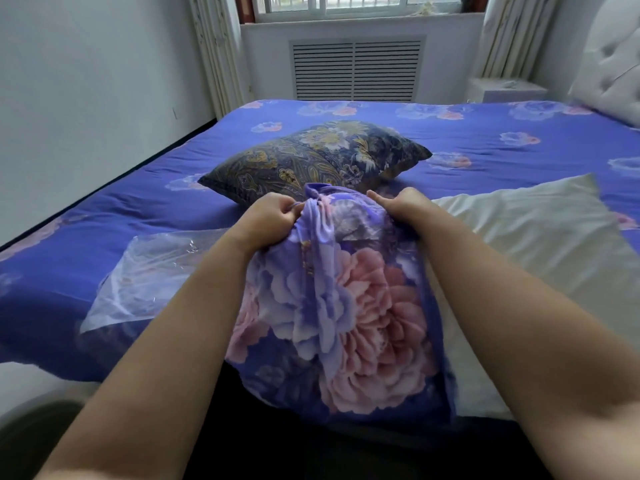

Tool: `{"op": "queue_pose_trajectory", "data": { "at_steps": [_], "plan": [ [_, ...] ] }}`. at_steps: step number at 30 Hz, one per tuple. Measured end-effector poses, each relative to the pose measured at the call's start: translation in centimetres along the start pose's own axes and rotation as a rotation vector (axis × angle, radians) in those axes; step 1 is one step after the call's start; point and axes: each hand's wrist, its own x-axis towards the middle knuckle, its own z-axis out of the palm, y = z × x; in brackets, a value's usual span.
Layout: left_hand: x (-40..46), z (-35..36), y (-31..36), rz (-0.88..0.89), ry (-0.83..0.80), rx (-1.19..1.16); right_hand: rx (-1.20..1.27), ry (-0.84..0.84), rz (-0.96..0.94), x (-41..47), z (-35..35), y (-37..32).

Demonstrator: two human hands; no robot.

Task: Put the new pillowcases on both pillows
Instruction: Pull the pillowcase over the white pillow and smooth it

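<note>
Both hands clamp the floral pillowcase: left hand bunching its far edge, right hand curled beside (thumb out). It runs lengthwise away from the person, over the bed.

Left hand fingers curled; right hand seemingly clenched

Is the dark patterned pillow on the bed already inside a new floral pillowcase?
No. The dark patterned pillow lies bare of it on the bed sheet, while both hands grip the floral pillowcase nearer the camera.
</note>
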Motion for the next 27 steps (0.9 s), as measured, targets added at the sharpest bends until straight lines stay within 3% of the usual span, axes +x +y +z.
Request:
{"op": "queue_pose_trajectory", "data": {
  "at_steps": [3, 6, 9, 14, 17, 20, 23, 27],
  "plan": [
    [-0.3, 0.1, 2.1, 0.145, 0.09, 0.07, 0.097, -0.014, -0.018, 0.2, -0.3, -0.9],
    [-0.9, -0.3, 2.8, 0.169, 0.14, 0.092, 0.122, 0.061, -0.095, 0.9, -0.8, -1.8],
    [-1.5, -0.7, 1.7, -0.012, 0.109, 0.045, 0.022, 0.224, -0.161, 1.4, -1.5, -0.8],
    [-2.3, 0.0, 1.3, -0.359, 0.024, -0.344, -0.045, 0.256, -0.159, 1.2, -1.6, 2.0],
    [-2.7, -0.4, 1.2, -0.445, -0.022, -0.3, -0.048, 0.249, -0.171, 1.0, -1.1, 2.3],
    [-2.9, -1.0, 0.6, -0.418, -0.035, -0.136, -0.047, 0.243, -0.17, 0.9, -0.7, 2.0],
    [-3.2, -0.5, 1.3, -0.312, 0.108, 0.041, -0.042, 0.278, -0.172, 1.1, -0.3, 1.0],
    [-2.7, 0.0, 3.6, -0.161, 0.444, 0.193, -0.042, 0.341, -0.197, 0.9, 0.0, -0.6]
  ]
}}
